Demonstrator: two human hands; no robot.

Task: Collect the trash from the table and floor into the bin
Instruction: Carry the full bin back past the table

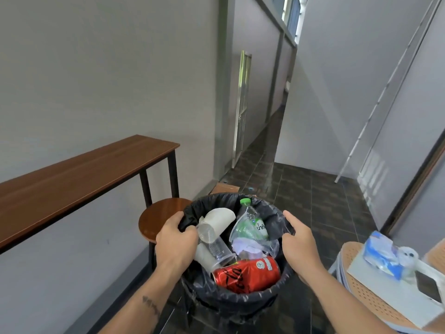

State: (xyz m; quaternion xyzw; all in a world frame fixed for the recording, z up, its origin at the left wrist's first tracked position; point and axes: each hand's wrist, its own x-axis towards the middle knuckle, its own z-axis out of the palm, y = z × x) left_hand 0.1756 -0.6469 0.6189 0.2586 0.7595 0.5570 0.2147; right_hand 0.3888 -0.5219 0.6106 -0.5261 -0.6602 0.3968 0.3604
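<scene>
Left hand (174, 239) curls fingers over bin (240, 300) rim.

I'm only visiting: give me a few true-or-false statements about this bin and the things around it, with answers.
1. A red can lies inside the bin. True.
2. The bottle in the bin has a blue cap. False: its cap is green.
3. The left hand grips the black liner at the rim. True.
4. The bin stands on the wooden table. False: it is off the table, in front of a round stool.
5. A ladder leans against the right wall. True.
</scene>
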